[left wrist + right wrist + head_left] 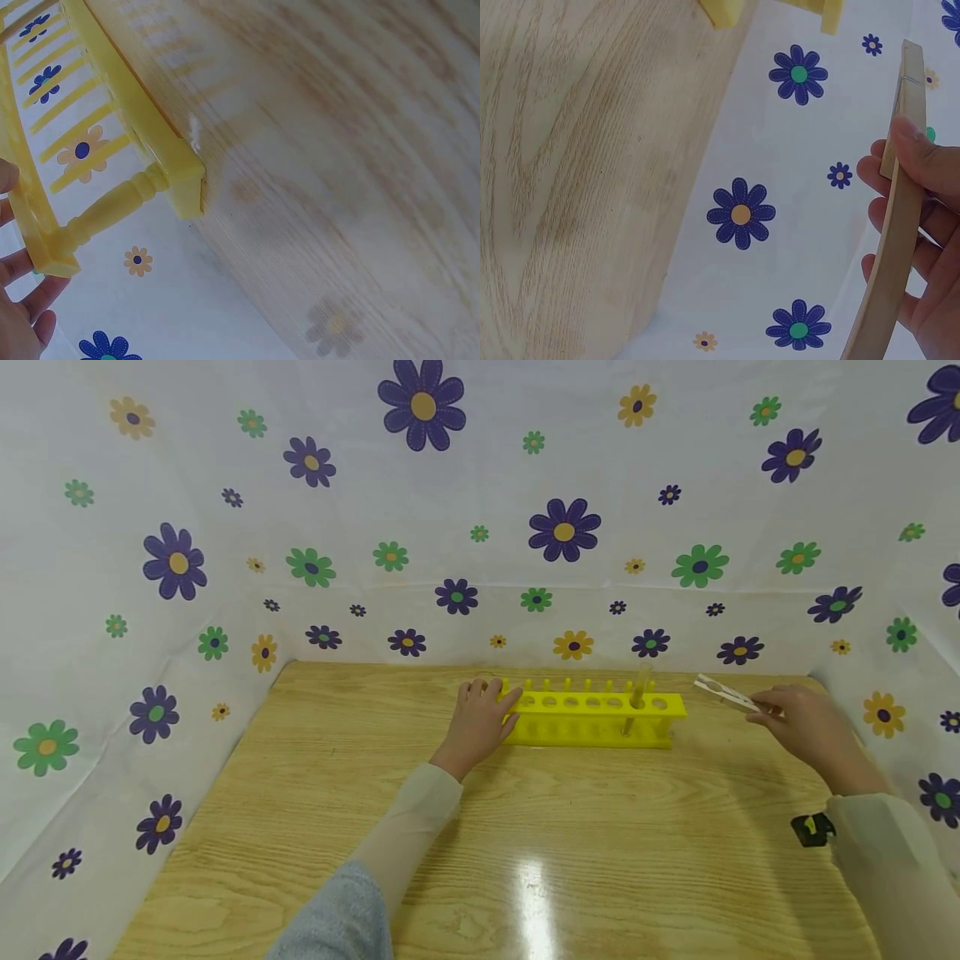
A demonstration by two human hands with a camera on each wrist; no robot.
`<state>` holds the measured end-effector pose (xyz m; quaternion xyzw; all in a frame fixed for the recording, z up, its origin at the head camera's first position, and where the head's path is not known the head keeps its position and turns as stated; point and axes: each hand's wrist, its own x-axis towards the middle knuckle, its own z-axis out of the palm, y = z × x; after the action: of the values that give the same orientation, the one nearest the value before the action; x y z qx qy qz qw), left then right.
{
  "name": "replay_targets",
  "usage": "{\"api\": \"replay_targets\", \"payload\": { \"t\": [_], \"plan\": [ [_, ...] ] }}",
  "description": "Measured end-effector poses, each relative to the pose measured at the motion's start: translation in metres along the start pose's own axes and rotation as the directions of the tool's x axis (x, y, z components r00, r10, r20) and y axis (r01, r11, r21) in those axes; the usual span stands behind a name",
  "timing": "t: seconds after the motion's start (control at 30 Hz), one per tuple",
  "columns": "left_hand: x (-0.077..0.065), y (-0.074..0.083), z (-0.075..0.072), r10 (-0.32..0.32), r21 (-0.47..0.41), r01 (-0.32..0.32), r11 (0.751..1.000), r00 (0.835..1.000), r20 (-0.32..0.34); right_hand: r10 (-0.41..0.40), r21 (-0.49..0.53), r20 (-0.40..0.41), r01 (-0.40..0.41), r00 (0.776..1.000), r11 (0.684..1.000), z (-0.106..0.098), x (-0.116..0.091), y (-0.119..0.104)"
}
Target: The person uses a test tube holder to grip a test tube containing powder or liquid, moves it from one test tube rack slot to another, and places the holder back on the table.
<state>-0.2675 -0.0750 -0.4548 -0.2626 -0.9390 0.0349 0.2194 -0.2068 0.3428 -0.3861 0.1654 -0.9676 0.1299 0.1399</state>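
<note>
Currently, right fingers (pixel 772 696) pinch wooden clamp (pixel 892 259); left fingers (pixel 477 691) grip end of rack (pixel 600 711). Tube (pixel 641 683) in rack, nearer right fingers (leaning, apparently). Hasty clamp swing could knock tube; slack left hold could let rack skid.

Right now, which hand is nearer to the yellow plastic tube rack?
Left. The left hand holds the rack at its left end; the right hand, holding a long wooden clamp, is beyond its right end.

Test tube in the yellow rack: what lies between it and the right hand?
Head view: the wooden clamp the right hand holds, then bare tabletop and the rack's end beside the tube.
</note>
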Motion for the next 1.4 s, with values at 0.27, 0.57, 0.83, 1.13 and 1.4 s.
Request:
{"api": "replay_targets", "payload": {
  "t": [0.27, 0.57, 0.83, 1.13, 1.4],
  "plan": [
    [-0.0002, -0.0005, -0.0001, -0.001, -0.019, 0.001, 1.0, 1.0, 0.003, 0.003, -0.016, 0.003, -0.003, 1.0, 1.0, 0.0019, 0.0016, 0.0013],
    [0.0002, -0.0007, 0.0005, -0.002, -0.022, 0.002, 1.0, 1.0, 0.001, 0.005, -0.077, -0.007, -0.005, 1.0, 0.997, 0.0021, 0.004, -0.0039],
    [0.0001, -0.0004, 0.0001, -0.007, -0.018, 0.007, 1.0, 1.0, 0.019, -0.019, -0.096, -0.035, 0.015, 0.999, 0.995, 0.0032, 0.0045, -0.0054],
    [0.0002, -0.0005, 0.0035, -0.009, -0.009, 0.009, 1.0, 1.0, 0.0, -0.036, -0.086, -0.06, 0.031, 0.998, 0.996, 0.0053, 0.0034, -0.0024],
    [0.0006, 0.0, 0.0043, -0.016, -0.013, 0.016, 1.0, 1.0, 0.005, -0.045, -0.083, -0.072, 0.039, 0.996, 0.996, 0.005, 0.0027, -0.0042]
  ]
}}
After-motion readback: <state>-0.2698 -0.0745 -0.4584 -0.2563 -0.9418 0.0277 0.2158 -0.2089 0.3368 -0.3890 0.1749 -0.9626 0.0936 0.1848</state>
